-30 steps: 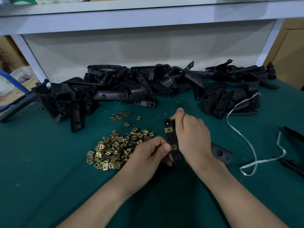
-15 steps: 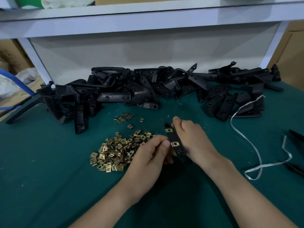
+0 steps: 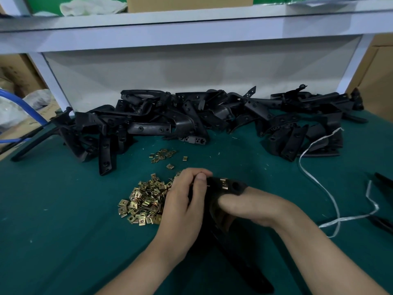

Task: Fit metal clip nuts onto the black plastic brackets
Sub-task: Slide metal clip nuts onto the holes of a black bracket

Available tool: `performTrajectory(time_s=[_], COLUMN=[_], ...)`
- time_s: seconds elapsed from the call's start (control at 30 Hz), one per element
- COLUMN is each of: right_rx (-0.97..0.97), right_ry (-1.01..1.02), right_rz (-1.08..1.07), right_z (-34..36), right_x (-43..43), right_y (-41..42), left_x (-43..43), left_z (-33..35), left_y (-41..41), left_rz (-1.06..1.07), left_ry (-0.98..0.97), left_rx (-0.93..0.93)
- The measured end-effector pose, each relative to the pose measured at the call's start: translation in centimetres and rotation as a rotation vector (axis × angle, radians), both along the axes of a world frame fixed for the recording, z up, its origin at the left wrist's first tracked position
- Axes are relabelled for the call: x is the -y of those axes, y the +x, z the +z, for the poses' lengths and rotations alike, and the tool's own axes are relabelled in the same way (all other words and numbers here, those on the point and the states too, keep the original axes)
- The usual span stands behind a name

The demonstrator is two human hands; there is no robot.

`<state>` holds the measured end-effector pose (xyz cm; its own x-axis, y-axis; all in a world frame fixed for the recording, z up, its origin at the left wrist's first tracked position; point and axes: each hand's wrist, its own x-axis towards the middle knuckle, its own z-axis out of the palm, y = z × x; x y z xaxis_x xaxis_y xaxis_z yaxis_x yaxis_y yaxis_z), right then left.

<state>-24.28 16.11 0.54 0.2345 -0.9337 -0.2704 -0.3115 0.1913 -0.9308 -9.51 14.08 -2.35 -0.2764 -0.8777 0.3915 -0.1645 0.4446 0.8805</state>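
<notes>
Both hands hold one black plastic bracket [image 3: 232, 187] above the green mat. My right hand [image 3: 253, 206] grips its middle from the right, fingers wrapped under it. My left hand [image 3: 187, 196] pinches the bracket's left end between thumb and fingers. A brass clip nut [image 3: 224, 184] sits on the bracket's top end beside a round hole. The bracket's long lower arm [image 3: 244, 267] runs down between my forearms. A heap of brass clip nuts [image 3: 144, 201] lies just left of my left hand, partly hidden by it.
A long pile of black brackets [image 3: 191, 118] stretches across the back of the mat [image 3: 63, 231]. A few loose clip nuts [image 3: 162, 155] lie in front of it. White strapping [image 3: 319, 188] curls at right, with black parts [image 3: 382, 224] at the right edge. A white shelf [image 3: 191, 28] overhangs.
The bracket has been turned from upright to lying across, its holed end now pointing right. My right hand shifted from its far side to underneath, and my left hand moved up onto its left end.
</notes>
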Motion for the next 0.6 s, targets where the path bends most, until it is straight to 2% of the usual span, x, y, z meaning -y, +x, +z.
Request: performTrajectory(time_s=[0.13, 0.3, 0.6], right_rx=[0.141, 0.267, 0.337], right_ry=[0.039, 0.043, 0.008], right_rz=[-0.020, -0.070, -0.232], right_z=[-0.7, -0.7, -1.8], right_x=[0.4, 0.1, -0.4], right_y=[-0.4, -1.0, -2.4], left_x=[-0.1, 0.0, 0.2], left_z=[0.3, 0.4, 0.0], left_y=[0.1, 0.1, 0.4], left_rz=[0.014, -0.083, -0.117], left_ry=[0.095, 0.228, 0.161], left_rx=[-0.078, -0.213, -0.291])
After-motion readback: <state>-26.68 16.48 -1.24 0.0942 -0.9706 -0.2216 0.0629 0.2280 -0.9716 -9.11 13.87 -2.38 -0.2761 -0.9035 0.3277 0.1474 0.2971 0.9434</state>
